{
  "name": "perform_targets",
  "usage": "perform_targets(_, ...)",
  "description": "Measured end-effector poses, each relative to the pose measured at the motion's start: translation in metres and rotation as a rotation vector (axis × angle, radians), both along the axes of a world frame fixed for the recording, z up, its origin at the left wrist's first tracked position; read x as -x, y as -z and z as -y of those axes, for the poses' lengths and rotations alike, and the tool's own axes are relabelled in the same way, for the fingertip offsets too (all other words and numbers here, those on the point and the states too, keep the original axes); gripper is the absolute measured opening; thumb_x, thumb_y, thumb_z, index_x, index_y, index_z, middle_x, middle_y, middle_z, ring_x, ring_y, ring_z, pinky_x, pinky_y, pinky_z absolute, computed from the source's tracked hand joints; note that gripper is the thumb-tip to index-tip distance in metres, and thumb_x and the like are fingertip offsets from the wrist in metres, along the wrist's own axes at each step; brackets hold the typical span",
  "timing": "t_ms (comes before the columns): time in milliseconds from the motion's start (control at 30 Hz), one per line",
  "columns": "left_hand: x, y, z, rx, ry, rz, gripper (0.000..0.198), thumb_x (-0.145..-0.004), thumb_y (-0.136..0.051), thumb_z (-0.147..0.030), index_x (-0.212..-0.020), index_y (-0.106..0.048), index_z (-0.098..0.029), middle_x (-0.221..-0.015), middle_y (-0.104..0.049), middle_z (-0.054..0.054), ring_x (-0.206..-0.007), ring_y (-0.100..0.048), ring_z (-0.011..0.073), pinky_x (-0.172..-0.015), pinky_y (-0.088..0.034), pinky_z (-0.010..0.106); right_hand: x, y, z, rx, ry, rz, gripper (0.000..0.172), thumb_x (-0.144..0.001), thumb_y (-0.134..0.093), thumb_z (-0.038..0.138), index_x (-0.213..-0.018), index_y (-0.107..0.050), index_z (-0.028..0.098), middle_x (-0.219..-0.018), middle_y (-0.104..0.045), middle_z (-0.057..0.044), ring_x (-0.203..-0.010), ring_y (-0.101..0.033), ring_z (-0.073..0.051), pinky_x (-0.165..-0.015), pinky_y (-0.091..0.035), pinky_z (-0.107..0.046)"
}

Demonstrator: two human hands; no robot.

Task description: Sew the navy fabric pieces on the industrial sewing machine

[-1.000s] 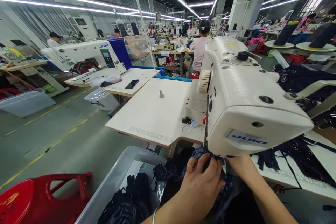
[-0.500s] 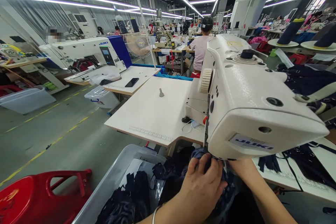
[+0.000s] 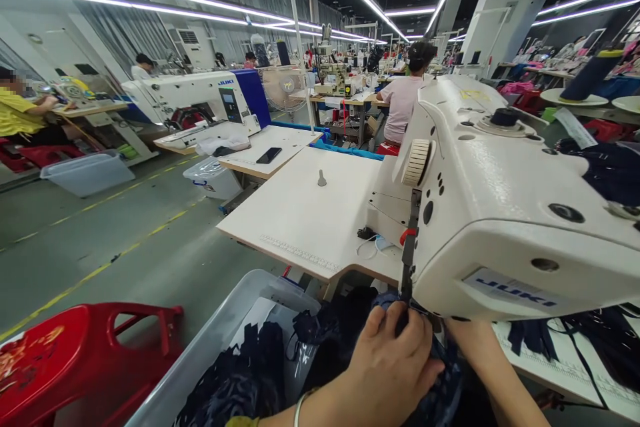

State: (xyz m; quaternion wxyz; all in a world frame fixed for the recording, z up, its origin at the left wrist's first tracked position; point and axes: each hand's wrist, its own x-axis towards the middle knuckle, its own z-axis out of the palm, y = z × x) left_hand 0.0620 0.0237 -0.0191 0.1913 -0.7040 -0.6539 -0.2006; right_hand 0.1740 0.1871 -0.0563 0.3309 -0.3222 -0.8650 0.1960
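Note:
A white Juki sewing machine [image 3: 500,213] stands on a pale table [image 3: 310,213] right in front of me. Dark blue patterned fabric [image 3: 440,387] lies under the machine's head. My left hand [image 3: 395,360] rests on this fabric with its fingers curled and pressed down near the needle. My right hand [image 3: 467,340] reaches under the machine head; its fingers are hidden by the machine and the cloth.
A clear plastic bin [image 3: 220,347] with dark garments sits at my lower left, beside a red stool [image 3: 85,360]. More dark fabric [image 3: 605,340] lies on the table to the right. Other workers sit at machines beyond, one in pink [image 3: 403,103].
The view has shifted to the left and slightly down. Both hands stay on the fabric under the machine head, with the left fingers a little more curled.

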Motion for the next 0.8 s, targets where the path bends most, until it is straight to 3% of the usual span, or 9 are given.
perform_targets(133, 0.002, -0.001, 0.001, 0.014, -0.005, -0.001, 0.041, -0.098, -0.040, -0.043, -0.128, -0.053, -0.019, -0.128, -0.056, -0.001, -0.115, -0.045, 0.0203, -0.095, -0.028, 0.038, -0.011, -0.008, 0.005, 0.113, -0.013, 0.039, 0.037, -0.089, -0.038, 0.041, -0.084, -0.070, 0.022, -0.073, -0.072, -0.008, -0.093, -0.066, -0.031, -0.082, -0.054, -0.044)
perform_targets(300, 0.001, -0.005, 0.000, 0.035, 0.023, -0.015, 0.040, -0.098, -0.040, -0.040, -0.130, -0.051, -0.019, -0.129, -0.055, 0.002, -0.116, -0.046, 0.0209, -0.096, -0.031, 0.037, -0.045, -0.012, 0.029, 0.425, 0.004, 0.135, 0.046, -0.091, -0.039, 0.050, -0.072, -0.067, 0.020, -0.072, -0.071, -0.006, -0.075, -0.068, -0.027, -0.070, -0.057, -0.034)
perform_targets(433, -0.001, -0.006, -0.002, 0.035, 0.046, -0.029, 0.040, -0.097, -0.042, -0.038, -0.130, -0.052, -0.017, -0.127, -0.055, 0.003, -0.114, -0.047, 0.0218, -0.097, -0.034, 0.036, -0.070, 0.000, 0.053, 0.547, 0.000, 0.087, 0.042, -0.085, -0.053, 0.054, -0.101, -0.072, 0.020, -0.105, -0.073, -0.007, -0.101, -0.067, -0.028, -0.077, -0.058, -0.029)
perform_targets(567, -0.005, -0.002, -0.004, 0.017, 0.055, -0.076, 0.039, -0.097, -0.043, -0.033, -0.130, -0.053, -0.014, -0.126, -0.055, 0.005, -0.113, -0.047, 0.0237, -0.097, -0.036, 0.036, -0.070, 0.002, 0.070, 0.685, -0.040, 0.056, 0.041, -0.085, -0.058, 0.049, -0.114, -0.067, 0.022, -0.118, -0.068, -0.006, -0.110, -0.063, -0.026, -0.090, -0.053, -0.028)
perform_targets(700, -0.007, 0.002, -0.005, 0.018, 0.044, -0.064, 0.040, -0.096, -0.043, -0.032, -0.132, -0.050, -0.014, -0.124, -0.056, 0.007, -0.115, -0.046, 0.0246, -0.097, -0.036, 0.036, -0.061, -0.010, 0.073, 0.739, -0.067, 0.016, 0.040, -0.088, -0.052, 0.050, -0.116, -0.066, 0.025, -0.119, -0.068, -0.004, -0.117, -0.058, -0.025, -0.093, -0.050, -0.026)
perform_targets(800, -0.005, -0.001, 0.000, 0.041, 0.103, 0.026, 0.036, -0.095, -0.046, -0.030, -0.129, -0.052, -0.019, -0.118, -0.059, 0.005, -0.112, -0.049, 0.0240, -0.095, -0.038, 0.038, -0.065, -0.024, 0.075, 0.725, -0.148, 0.023, 0.033, -0.089, -0.050, 0.049, -0.107, -0.068, 0.028, -0.106, -0.072, -0.003, -0.105, -0.065, -0.023, -0.084, -0.055, -0.024)
